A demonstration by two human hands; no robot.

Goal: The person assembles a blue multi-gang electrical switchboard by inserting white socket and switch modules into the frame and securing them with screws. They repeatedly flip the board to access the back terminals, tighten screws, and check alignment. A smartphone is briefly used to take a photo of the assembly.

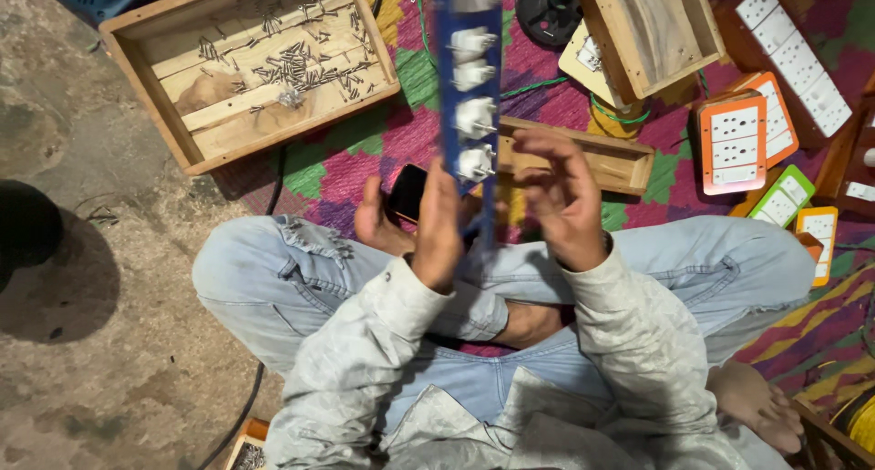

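A long blue socket strip (474,87) stood upright nearest the lens, over crossed legs. A wooden tray (251,64) held scattered screws. The left hand (437,224) clasped the strip's lower end; the right hand (565,196) hovered beside it, fingers loosely spread, holding nothing.

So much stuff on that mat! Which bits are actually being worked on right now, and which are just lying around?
In hand:
- long blue strip with white sockets, gripped near its lower end by the left hand
- right hand, fingers spread beside the strip

Lying about:
- wooden tray of screws
- empty wooden box
- orange socket panels
- black phone
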